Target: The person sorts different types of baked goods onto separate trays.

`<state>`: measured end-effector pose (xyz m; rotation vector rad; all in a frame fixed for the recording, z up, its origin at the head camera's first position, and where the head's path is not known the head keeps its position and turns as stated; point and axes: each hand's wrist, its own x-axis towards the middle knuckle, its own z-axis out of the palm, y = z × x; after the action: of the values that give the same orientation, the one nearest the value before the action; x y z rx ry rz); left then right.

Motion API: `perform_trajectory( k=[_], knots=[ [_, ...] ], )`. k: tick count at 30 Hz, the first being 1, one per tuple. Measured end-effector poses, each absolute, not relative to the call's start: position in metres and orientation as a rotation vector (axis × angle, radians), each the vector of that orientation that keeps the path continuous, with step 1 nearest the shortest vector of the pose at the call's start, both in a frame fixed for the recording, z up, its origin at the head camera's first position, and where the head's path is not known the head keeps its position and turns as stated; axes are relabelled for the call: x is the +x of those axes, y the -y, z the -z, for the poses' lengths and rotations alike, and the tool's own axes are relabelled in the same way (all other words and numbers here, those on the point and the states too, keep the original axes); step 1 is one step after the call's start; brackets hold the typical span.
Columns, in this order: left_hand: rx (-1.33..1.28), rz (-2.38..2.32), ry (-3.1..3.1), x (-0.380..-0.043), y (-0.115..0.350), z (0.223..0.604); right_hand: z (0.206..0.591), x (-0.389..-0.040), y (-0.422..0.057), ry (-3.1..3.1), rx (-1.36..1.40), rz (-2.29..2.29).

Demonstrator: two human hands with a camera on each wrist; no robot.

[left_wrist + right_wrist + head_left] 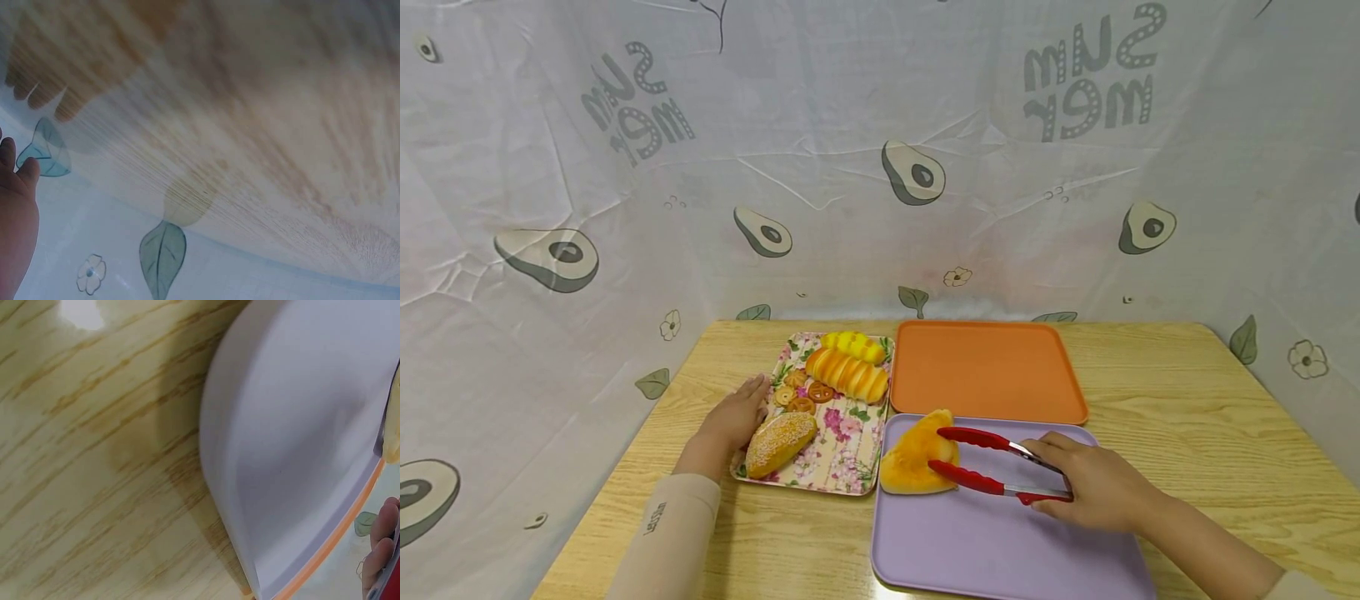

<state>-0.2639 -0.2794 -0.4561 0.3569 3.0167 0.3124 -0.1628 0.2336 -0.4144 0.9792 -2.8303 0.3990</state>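
My right hand (1093,483) grips a pair of red-tipped tongs (973,479) by the handle end. Their red arms lie on either side of a golden, roughly triangular bread (910,458) at the upper left corner of the purple tray (985,542). Only the fingers of that hand (382,534) appear at the edge of the right wrist view. At the left rim of the floral tray (850,471), my left hand (735,417) rests with extended fingers, beside a sesame-topped bread (781,444).
Toward the back of the floral tray lie a striped loaf (847,375) and a yellow bread (853,346), with several small cookies (801,406) nearby. An orange tray (985,371) sits behind the purple one. Printed cloth (835,167) surrounds the wooden table (1210,417).
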Motion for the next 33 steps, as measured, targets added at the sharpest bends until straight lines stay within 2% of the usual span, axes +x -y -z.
perform_trajectory(
  k=[11, 33],
  knots=[
    [0.358, -0.322, -3.014, -0.262, 0.279, 0.456, 0.41, -0.166, -0.23, 2.861, 0.904, -0.402],
    [0.385, -0.275, -3.04, -0.26, 0.278, 0.454, 0.392, -0.208, -0.174, 2.961, 0.844, -0.29]
  ],
)
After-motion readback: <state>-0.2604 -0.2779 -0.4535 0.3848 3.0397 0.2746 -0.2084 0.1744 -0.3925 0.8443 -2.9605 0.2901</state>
